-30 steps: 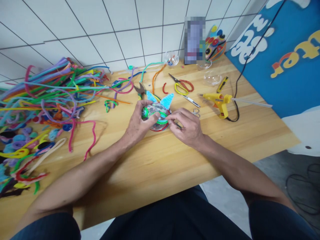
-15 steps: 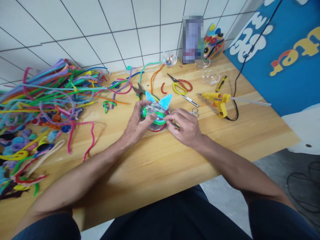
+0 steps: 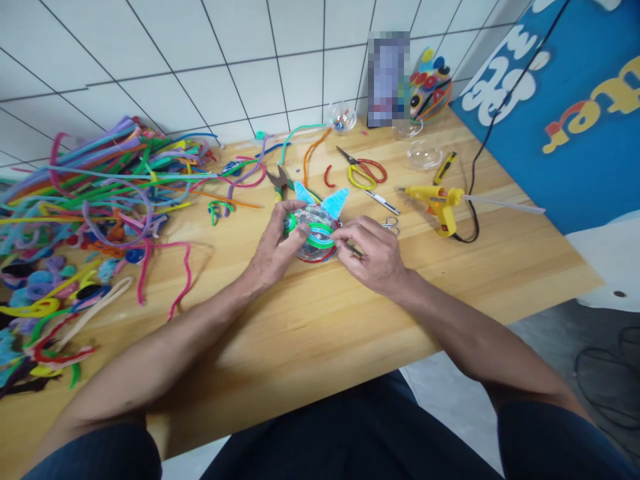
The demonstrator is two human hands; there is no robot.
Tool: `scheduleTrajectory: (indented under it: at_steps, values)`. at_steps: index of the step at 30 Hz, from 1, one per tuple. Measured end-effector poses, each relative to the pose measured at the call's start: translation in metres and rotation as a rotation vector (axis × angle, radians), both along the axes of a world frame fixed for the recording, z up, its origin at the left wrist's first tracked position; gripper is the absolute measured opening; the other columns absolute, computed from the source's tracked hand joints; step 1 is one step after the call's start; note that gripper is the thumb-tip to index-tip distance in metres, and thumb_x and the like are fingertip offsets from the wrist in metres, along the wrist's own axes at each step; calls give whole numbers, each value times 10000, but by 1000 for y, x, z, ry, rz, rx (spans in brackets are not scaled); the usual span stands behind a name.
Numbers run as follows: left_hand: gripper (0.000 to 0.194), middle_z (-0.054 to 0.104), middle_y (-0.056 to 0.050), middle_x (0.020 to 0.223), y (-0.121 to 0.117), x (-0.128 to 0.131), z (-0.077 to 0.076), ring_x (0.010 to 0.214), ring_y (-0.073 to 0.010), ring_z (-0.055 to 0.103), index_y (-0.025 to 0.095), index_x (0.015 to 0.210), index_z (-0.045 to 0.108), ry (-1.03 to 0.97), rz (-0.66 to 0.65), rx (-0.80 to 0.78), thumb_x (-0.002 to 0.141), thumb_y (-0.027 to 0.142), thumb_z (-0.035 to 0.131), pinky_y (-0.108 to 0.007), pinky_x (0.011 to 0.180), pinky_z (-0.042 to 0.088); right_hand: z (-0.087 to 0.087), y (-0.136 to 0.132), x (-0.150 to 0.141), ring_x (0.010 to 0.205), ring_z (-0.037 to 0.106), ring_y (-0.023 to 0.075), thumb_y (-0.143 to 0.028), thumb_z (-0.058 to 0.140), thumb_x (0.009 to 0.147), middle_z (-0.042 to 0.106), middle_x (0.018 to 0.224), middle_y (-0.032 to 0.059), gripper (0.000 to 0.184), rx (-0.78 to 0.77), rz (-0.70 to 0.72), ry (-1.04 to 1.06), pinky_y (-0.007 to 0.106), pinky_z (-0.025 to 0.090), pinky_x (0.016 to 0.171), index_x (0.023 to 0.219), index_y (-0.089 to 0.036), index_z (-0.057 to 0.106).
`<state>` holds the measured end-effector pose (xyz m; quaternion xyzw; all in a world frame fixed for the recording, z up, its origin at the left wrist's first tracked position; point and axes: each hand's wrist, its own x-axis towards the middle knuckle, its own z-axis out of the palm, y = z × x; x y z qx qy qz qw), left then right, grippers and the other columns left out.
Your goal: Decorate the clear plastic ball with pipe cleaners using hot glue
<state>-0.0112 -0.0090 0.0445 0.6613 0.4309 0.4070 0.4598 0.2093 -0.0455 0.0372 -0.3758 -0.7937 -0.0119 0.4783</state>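
Note:
My left hand (image 3: pixel 277 247) is closed around the left side of a round, clear-looking craft ball (image 3: pixel 319 253), its thumb on the front. Two fuzzy light blue ears (image 3: pixel 335 202) stand up from the top of it. Across the front runs an oval of green and light blue pipe cleaner (image 3: pixel 320 235), and red edging shows along the bottom. My right hand (image 3: pixel 370 253) is pinched at the right end of that oval. From under its curled fingers pokes a slim dark stick-like tool (image 3: pixel 356 251), mostly hidden. Pliers (image 3: pixel 280 179) lie just behind the ball.
Pipe cleaners (image 3: pixel 115 160) and fuzzy scraps pile up on the left. Behind and right lie scissors (image 3: pixel 363 170), a craft knife (image 3: pixel 383 201), small metal scissors (image 3: pixel 390 225) and a yellow glue gun (image 3: pixel 440 203) with its cord. Clear cups (image 3: pixel 424 155) and a phone (image 3: pixel 387 80) stand near the wall.
Both hands keep their places on the ball, which has tipped slightly so more of the oval shows. The whole view has shifted a little.

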Motion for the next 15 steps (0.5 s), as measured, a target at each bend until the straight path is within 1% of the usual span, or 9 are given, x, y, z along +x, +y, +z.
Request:
scheduleTrajectory:
  at_steps: [5, 9, 13, 15]
  values:
    - [456, 739, -73, 1235, -1, 0, 3, 1082, -269, 723, 263, 1303, 573, 16, 1, 19, 960, 546, 674, -410, 941, 628, 2, -1, 1, 845, 745, 210, -81, 633, 968, 782, 904, 34, 196, -32, -11, -24, 358, 599, 773, 1015, -245, 730]
    - [464, 743, -66, 1215, -1, 0, 2, 1074, -252, 718, 268, 1300, 589, -1, 16, -13, 985, 603, 651, -388, 944, 615, 2, -1, 1, 851, 750, 214, -83, 637, 968, 783, 905, 35, 198, -19, -9, -24, 364, 610, 786, 1018, -246, 738]
    - [533, 736, -50, 1171, 0, 3, -3, 1034, -235, 701, 258, 1288, 589, 6, 74, -35, 916, 601, 755, -359, 901, 596, 2, -2, 0, 856, 750, 210, -78, 651, 959, 787, 926, 34, 214, -25, -6, -29, 362, 615, 787, 1020, -255, 752]
    - [527, 733, -40, 1138, 1, 3, -3, 1008, -229, 695, 257, 1269, 597, 11, 85, -24, 893, 577, 782, -350, 876, 587, 2, -2, 0, 861, 749, 212, -71, 659, 947, 790, 936, 34, 230, -42, 0, -31, 367, 619, 792, 1027, -260, 763]
